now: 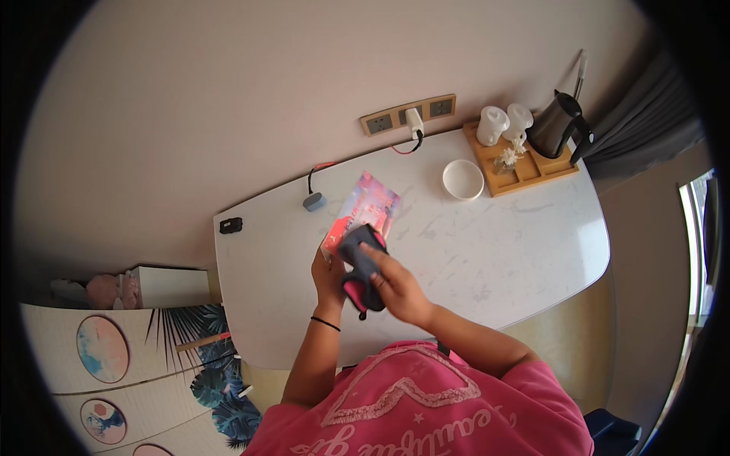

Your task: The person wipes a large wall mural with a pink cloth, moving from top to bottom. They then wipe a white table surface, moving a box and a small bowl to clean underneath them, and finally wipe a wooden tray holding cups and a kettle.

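My left hand (329, 280), with a thin black band at the wrist, grips the lower end of a pink and purple printed box (369, 208) above the white marble-look table (456, 256). In my right hand (399, 285) is a dark grey cloth (360, 262) with a bright pink lining, perhaps a glove or pouch. The cloth lies over the lower part of the box and hides it, along with some of my left fingers. Whether the cloth touches the box cannot be told.
A white bowl (463, 179) stands beside a wooden tray (502, 185) holding white lidded cups (492, 126) and an electric kettle (556, 125). Towards the wall are a grey-blue cable-end device (314, 201), a small black device (231, 226) and a socket strip (379, 123) with a white plug.
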A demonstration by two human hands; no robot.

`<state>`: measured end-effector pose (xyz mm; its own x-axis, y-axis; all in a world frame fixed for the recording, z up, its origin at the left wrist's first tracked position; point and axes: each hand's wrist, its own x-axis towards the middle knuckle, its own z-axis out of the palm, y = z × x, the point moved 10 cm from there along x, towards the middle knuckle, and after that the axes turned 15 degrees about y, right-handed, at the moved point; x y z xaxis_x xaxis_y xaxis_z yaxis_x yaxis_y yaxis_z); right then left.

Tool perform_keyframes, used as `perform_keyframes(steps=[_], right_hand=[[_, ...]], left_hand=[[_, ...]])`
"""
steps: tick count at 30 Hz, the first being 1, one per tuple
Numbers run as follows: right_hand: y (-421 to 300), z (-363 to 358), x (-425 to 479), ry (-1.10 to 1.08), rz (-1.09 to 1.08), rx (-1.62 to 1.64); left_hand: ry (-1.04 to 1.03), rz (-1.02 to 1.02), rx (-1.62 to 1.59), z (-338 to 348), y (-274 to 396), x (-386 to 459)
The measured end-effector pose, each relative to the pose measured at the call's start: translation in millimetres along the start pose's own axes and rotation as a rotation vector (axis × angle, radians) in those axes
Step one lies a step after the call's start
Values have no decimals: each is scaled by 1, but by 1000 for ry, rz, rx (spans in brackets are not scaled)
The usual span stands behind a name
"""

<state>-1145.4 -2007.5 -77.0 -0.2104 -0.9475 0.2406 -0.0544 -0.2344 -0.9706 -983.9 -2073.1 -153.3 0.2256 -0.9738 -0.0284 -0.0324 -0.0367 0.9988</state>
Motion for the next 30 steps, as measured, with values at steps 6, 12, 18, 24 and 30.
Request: perform_keyframes(steps=[6, 12, 18, 24, 30], right_hand=[[2, -33, 33, 213, -204, -394], [-52, 2, 29, 34, -354, -444], [-16, -55, 79, 249, -342, -483], [-22, -28, 59, 163, -331, -594], [-31, -7, 32, 16, -309, -520]], left_hand=[[-154, 262, 222, 35, 54, -28], [-246, 445, 381, 40, 58, -38], [-232, 407, 234, 39, 106, -42], [-99, 278, 196, 19, 81, -31], [15, 201, 54, 4, 69, -23]])
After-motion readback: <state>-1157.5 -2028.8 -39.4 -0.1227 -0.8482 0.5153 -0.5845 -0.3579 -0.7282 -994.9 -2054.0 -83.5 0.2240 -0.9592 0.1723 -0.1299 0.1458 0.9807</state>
